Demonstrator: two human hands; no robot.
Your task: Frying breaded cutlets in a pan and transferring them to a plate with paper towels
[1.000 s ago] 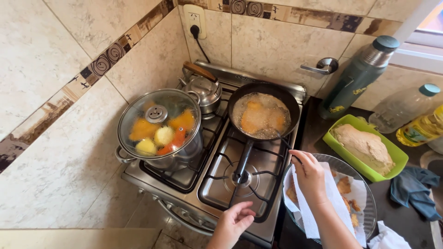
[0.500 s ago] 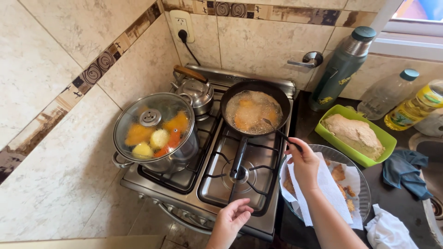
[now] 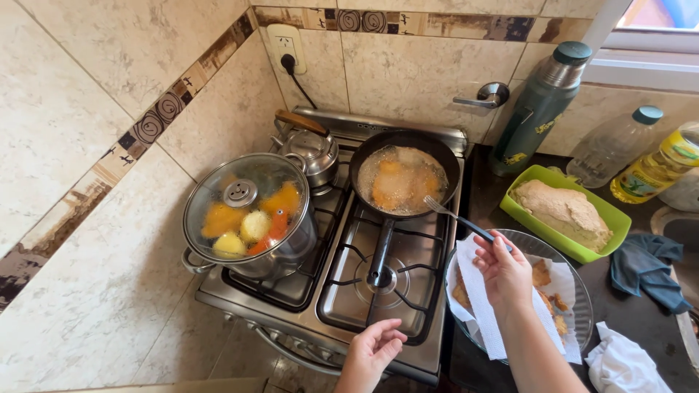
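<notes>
one stove [image 3: 342,291], one frying pan [image 3: 444,156], one glass-lidded pot [image 3: 247,215], one kettle [image 3: 309,149], one fork [image 3: 455,216], two hands: left hand [image 3: 371,353], right hand [image 3: 504,271]. one thermos [image 3: 539,109], two bottles: clear bottle [image 3: 615,145], oil bottle [image 3: 659,164]. one green dish [image 3: 535,182], one plate [image 3: 575,276].

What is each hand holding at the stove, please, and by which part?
The right hand holds a fork by its handle end, tines over the frying pan. The left hand holds nothing, at the stove's front edge.

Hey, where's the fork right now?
The fork is in the right hand, tines at the near rim of the frying pan, left of the green tray.
</notes>
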